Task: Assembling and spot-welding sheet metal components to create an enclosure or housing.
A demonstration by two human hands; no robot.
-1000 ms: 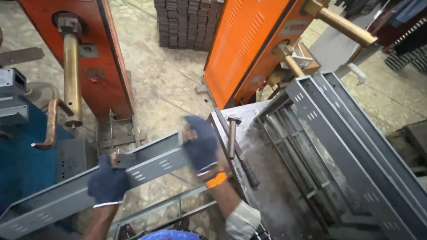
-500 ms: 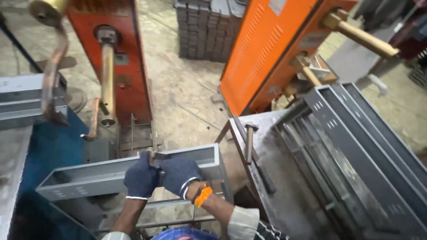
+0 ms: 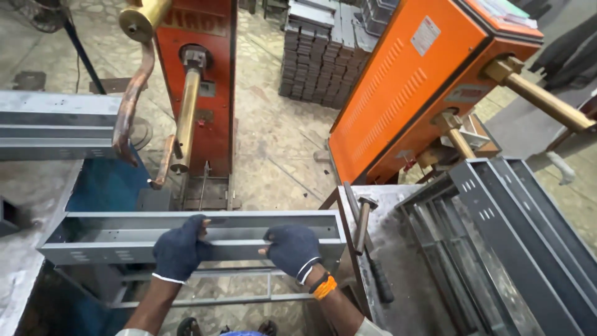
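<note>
A long grey metal channel (image 3: 124,231) with small slots lies level across the lower middle of the head view, its open side towards me. My left hand (image 3: 180,249), in a dark blue glove, grips its near wall left of centre. My right hand (image 3: 292,249), gloved the same way with an orange band at the wrist, grips the near wall a little further right. The channel's left end reaches a grey bench (image 3: 25,274); its right end sits beside a metal table (image 3: 404,261).
A hammer (image 3: 367,239) lies on the table's left edge. Several grey channels (image 3: 510,249) are stacked on the right. Two orange spot-welding machines (image 3: 205,81) (image 3: 410,87) with brass arms stand ahead. Another grey channel (image 3: 56,124) rests at left. Stacked parts (image 3: 317,56) sit far back.
The channel has swung from a tilt to level and shifted left. My hands, once wide apart, came together and now sit a short way apart on its near wall.
</note>
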